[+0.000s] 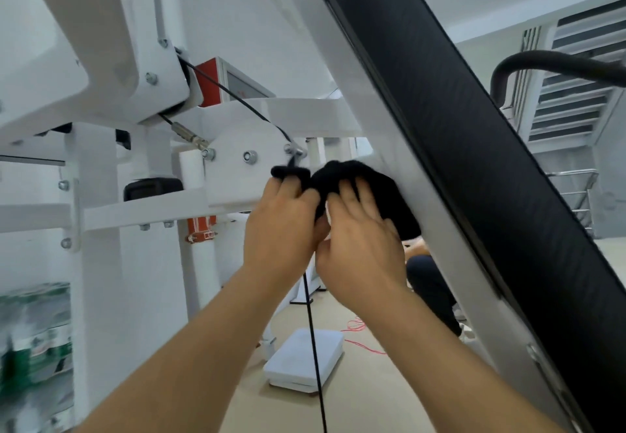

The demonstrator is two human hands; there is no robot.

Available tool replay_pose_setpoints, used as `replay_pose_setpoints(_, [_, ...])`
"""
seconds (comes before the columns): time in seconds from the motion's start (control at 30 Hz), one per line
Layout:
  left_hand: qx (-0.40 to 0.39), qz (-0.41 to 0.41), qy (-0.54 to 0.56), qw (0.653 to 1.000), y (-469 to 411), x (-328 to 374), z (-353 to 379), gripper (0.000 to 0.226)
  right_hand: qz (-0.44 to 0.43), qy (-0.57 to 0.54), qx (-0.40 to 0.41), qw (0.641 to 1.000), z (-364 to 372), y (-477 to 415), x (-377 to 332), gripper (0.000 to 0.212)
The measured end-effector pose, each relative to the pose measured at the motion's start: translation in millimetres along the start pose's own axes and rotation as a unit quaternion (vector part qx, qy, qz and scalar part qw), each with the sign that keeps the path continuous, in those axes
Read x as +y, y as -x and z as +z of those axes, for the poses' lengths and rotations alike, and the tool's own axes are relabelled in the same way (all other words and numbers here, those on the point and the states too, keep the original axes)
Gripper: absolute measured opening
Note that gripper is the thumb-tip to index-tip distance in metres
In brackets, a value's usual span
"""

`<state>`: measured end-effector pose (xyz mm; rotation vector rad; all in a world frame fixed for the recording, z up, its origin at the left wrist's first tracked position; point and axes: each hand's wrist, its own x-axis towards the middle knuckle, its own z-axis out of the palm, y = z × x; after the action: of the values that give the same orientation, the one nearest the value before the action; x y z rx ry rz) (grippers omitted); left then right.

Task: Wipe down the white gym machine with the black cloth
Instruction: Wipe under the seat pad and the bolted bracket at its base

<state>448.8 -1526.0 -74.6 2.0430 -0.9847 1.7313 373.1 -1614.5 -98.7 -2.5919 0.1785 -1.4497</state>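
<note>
**Desk:** What is in the frame?

**Photographer:** Two bare hands meet on the black cloth (401, 207), seen from the person's own head. The cloth is bunched against the slanted beam of the white gym machine (372, 120), just below a cable fitting and a row of bolts (250, 157).

**Desk:** How does each grip stand?

**Photographer:** The left grip (284, 219) is grasping the cloth: its fingers (288, 185) curl round a fold at the cloth's left edge. The right grip (362, 239) is released, its fingers laid over the middle of the cloth and pressing it to the beam. The two hands touch, thumb side to thumb side.

**Desk:** And around them?

**Photographer:** A long black pad (474, 144) runs along the beam's right side, tilted at the same slant. A thin black cable (313, 337) hangs straight down between the forearms. Below, on the tan floor (389, 395), lies a white plate (305, 354), with a loose red cord (362, 344) just beside it. A curved black handle (559, 63) shows at upper right, in front of slatted windows. The left edge of the frame is blurred.
</note>
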Motion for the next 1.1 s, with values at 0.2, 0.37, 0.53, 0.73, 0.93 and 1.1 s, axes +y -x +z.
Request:
replay_pose_setpoints(0.2, [-0.011, -0.108, 0.103, 0.989, 9, -25, -15, 0.038, -0.048, -0.072, -0.048, 0.995, -9, -32, -24, 0.026])
replay_pose_setpoints(0.37, [0.070, -0.074, 0.142, 0.985, 13, -21, -37, 0.032, -0.057, -0.143, 0.120, 0.981, 3, 6, -13, 0.048])
replay_pose_setpoints(0.53, [0.101, -0.142, 0.081, 0.981, -2, -62, -41, 0.039, -0.151, -0.047, 0.062, 0.985, 3, -17, -47, 0.067])
replay_pose_setpoints(0.73, [-0.007, -0.073, -0.040, 0.996, -14, -96, -13, 0.056, -0.158, 0.079, -0.015, 0.984, 29, -42, -70, 0.088])
replay_pose_setpoints(0.93, [-0.047, -0.024, 0.074, 0.996, -49, -107, -14, 0.055, -0.130, 0.038, 0.027, 0.990, 32, -55, -82, 0.094])
replay_pose_setpoints(1.1, [-0.020, -0.121, -0.035, 0.992, -38, -122, 7, 0.057, -0.127, 0.006, 0.042, 0.991, 24, -70, -100, 0.089])
